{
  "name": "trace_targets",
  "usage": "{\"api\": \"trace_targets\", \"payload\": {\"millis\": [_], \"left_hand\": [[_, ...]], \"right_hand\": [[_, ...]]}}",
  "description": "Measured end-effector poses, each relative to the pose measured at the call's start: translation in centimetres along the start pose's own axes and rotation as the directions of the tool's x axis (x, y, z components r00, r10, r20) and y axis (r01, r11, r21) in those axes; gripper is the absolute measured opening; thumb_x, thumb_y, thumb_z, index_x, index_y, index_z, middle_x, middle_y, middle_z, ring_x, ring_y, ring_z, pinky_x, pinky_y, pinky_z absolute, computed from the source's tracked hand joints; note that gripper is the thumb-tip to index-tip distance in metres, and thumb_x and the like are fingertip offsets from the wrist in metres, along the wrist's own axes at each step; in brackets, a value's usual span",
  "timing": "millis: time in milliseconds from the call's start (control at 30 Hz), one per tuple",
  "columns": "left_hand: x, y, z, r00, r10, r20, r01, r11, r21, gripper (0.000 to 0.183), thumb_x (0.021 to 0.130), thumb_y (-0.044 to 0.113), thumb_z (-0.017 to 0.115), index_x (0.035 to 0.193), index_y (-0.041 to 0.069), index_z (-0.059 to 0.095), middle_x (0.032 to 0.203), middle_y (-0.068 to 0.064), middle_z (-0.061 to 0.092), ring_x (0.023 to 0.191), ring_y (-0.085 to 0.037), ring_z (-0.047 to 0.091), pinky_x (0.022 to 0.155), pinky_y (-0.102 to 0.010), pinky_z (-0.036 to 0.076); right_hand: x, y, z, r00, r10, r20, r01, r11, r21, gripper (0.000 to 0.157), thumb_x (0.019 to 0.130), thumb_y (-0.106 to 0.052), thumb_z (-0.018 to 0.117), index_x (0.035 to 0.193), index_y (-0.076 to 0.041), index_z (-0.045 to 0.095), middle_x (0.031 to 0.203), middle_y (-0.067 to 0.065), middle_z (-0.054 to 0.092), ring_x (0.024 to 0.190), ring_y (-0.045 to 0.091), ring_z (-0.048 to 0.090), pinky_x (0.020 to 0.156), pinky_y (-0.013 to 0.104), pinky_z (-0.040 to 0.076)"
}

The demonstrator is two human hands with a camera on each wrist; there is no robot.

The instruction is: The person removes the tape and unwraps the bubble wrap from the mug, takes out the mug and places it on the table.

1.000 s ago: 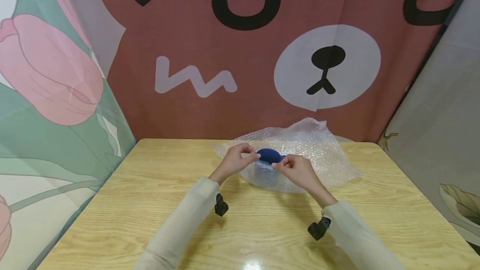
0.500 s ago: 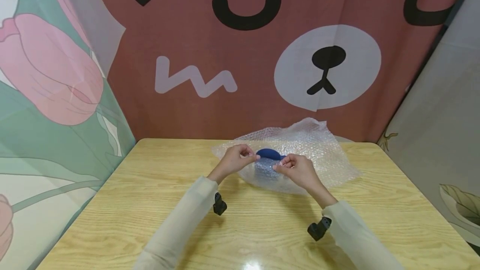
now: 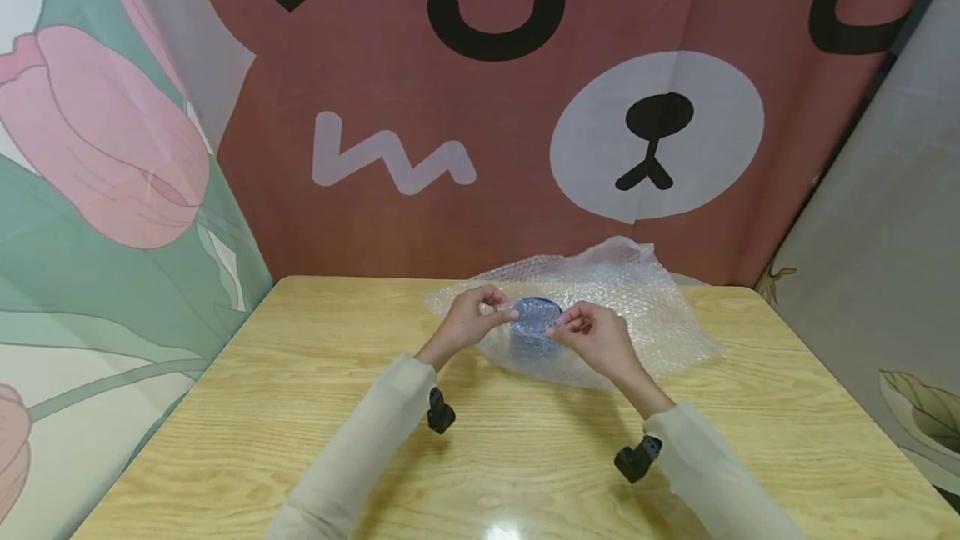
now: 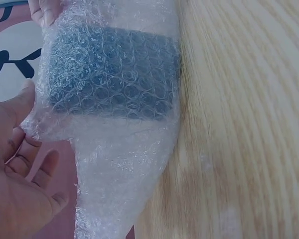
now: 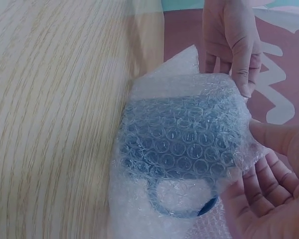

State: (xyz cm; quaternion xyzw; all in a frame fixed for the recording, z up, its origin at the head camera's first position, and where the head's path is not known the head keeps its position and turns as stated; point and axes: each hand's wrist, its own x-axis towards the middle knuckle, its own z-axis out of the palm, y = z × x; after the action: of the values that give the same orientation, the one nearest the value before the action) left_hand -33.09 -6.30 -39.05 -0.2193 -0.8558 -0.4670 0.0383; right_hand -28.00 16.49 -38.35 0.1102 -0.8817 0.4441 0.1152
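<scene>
A blue mug [image 3: 536,342] stands on a sheet of bubble wrap [image 3: 652,315], whose near part is drawn up over its front and mouth. In the right wrist view the mug's looped handle [image 5: 208,205] shows, partly under the wrap. My left hand [image 3: 471,318] pinches the wrap's edge between thumb and fingers at the left of the mug's rim. On the other side my right hand [image 3: 597,335] pinches the same edge beside the rim. From the left wrist, the film [image 4: 112,74] lies close against the mug's wall.
The wrap spreads behind and to the right over the wooden table [image 3: 480,440], its far corner rising against the brown bear-print curtain [image 3: 420,232]. A floral curtain [image 3: 90,290] hangs at the left and a pale one [image 3: 870,273] at the right.
Both hands have drawn the bubble wrap's edge up and back over the mug's mouth, so the open blue top seen earlier now shows through the film.
</scene>
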Motion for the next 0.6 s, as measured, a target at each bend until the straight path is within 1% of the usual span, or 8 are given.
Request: {"api": "trace_targets", "payload": {"millis": [167, 300, 433, 600], "left_hand": [[-0.05, 0.08, -0.17, 0.999, 0.007, -0.039, -0.008, 0.999, -0.035, 0.016, 0.088, 0.024, 0.074, 0.093, 0.012, 0.066, 0.09, 0.003, 0.063, 0.093, -0.018, 0.059, 0.08, -0.038, 0.051], [-0.19, 0.09, -0.4, 0.999, 0.005, -0.04, -0.007, 0.998, -0.07, 0.015, 0.087, 0.022, 0.075, 0.092, 0.011, 0.066, 0.09, 0.003, 0.064, 0.093, -0.019, 0.059, 0.081, -0.039, 0.051], [-0.37, 0.14, -0.62, 0.999, 0.016, -0.036, -0.02, 0.995, -0.102, 0.014, 0.087, 0.02, 0.075, 0.091, 0.011, 0.065, 0.089, 0.001, 0.063, 0.092, -0.021, 0.06, 0.081, -0.04, 0.05], [-0.42, 0.1, -0.71, 0.998, 0.028, -0.049, -0.033, 0.994, -0.108, 0.014, 0.086, 0.017, 0.076, 0.091, 0.009, 0.066, 0.086, 0.002, 0.063, 0.087, -0.017, 0.059, 0.08, -0.038, 0.05]], "right_hand": [[-0.07, -0.09, -0.05, 0.998, -0.059, -0.033, 0.059, 0.998, -0.012, 0.02, 0.08, -0.02, 0.082, 0.085, -0.008, 0.067, 0.074, -0.002, 0.066, 0.065, 0.014, 0.062, 0.058, 0.031, 0.053], [-0.13, -0.06, -0.04, 0.994, -0.101, -0.051, 0.1, 0.995, -0.008, 0.018, 0.08, -0.018, 0.082, 0.085, -0.009, 0.068, 0.074, -0.002, 0.066, 0.065, 0.014, 0.063, 0.06, 0.03, 0.054], [-0.14, -0.02, 0.03, 0.987, -0.143, -0.074, 0.143, 0.99, -0.008, 0.017, 0.078, -0.016, 0.083, 0.085, -0.009, 0.069, 0.074, -0.002, 0.067, 0.065, 0.013, 0.064, 0.058, 0.028, 0.054], [-0.2, -0.06, 0.07, 0.977, -0.186, -0.102, 0.185, 0.983, -0.02, 0.018, 0.077, -0.013, 0.084, 0.085, -0.009, 0.069, 0.074, -0.002, 0.067, 0.064, 0.013, 0.064, 0.058, 0.027, 0.054]]}}
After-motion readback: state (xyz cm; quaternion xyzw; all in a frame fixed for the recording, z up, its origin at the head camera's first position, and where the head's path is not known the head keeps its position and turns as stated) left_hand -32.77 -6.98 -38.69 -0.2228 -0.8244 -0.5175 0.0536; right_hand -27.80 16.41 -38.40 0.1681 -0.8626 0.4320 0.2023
